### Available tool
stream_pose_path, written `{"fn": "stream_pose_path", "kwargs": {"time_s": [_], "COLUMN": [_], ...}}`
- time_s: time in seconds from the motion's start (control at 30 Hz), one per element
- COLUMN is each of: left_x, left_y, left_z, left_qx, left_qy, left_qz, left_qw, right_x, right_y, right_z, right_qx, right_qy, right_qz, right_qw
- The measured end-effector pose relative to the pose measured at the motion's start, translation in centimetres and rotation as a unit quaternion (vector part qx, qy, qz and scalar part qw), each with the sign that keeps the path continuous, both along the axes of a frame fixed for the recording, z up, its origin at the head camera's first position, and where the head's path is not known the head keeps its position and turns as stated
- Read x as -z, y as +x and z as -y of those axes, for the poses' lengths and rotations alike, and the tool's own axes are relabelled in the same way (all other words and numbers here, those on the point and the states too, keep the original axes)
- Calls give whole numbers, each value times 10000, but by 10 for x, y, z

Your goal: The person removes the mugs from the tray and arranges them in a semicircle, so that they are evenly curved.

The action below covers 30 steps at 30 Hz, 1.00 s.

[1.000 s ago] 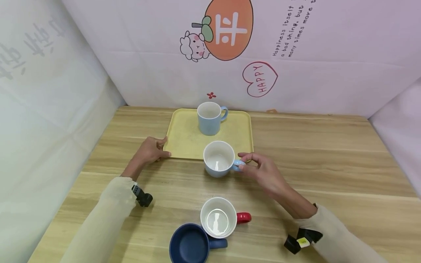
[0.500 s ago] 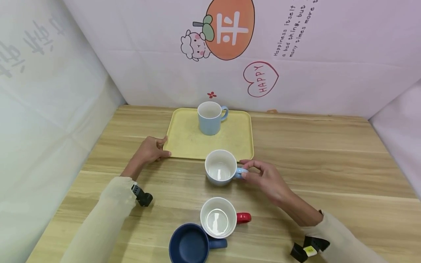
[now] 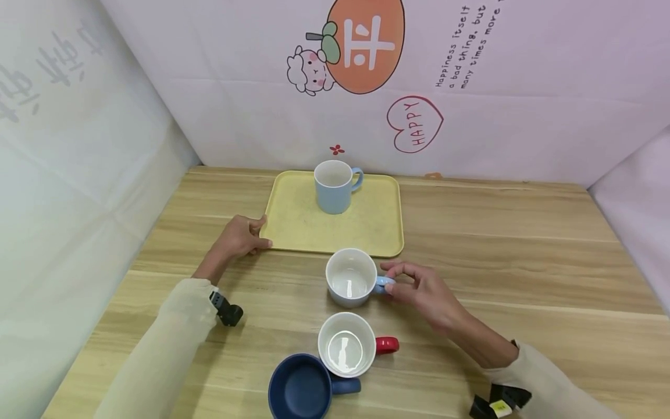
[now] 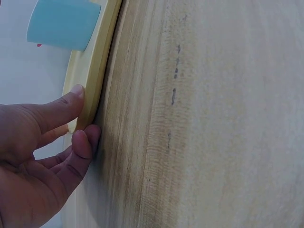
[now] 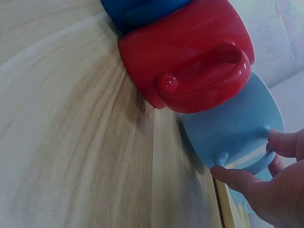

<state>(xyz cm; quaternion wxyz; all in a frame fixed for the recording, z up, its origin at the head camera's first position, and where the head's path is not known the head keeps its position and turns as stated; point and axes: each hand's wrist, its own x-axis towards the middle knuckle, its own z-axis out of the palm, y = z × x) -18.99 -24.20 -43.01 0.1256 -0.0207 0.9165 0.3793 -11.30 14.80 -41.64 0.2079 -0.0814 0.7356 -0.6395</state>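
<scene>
My right hand pinches the handle of a light blue mug, white inside, just in front of the tray. In the right wrist view, thumb and fingers hold that handle; whether the mug's base touches the table is hard to tell. At the yellow tray's front left corner, my left hand grips the rim, thumb on top and curled fingers at its outer side. A second light blue mug stands upright on the tray near its back edge.
A red mug with a white inside stands on the table, right in front of the held mug. Beside it, nearer me, is a dark blue mug. A printed white cloth hangs behind the table.
My right hand has drawn the light blue mug from over the tray's front edge toward me, close to the red mug. The left hand keeps its hold on the tray.
</scene>
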Motion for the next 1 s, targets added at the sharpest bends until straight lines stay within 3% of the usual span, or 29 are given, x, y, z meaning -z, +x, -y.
{"fn": "stream_pose_path", "kwargs": {"time_s": [0.33,0.57,1.0], "left_x": [-2,-1,0], "left_y": [-4,-5,-4], "left_z": [-2,-1,-2], "left_qx": [14,-32,-46], "left_qy": [-64,-191,-225], "left_qz": [87,161,-21], "left_qw": [9999,9997,9997], "right_x": [3,5,11], "right_y": [7,9,12], "right_z": [-4,-6,-10], "right_qx": [-103,-136,-339], "right_qy": [-196,-64,-409], "right_qz": [218,122,101], "right_qw": [9995,9998,9985]}}
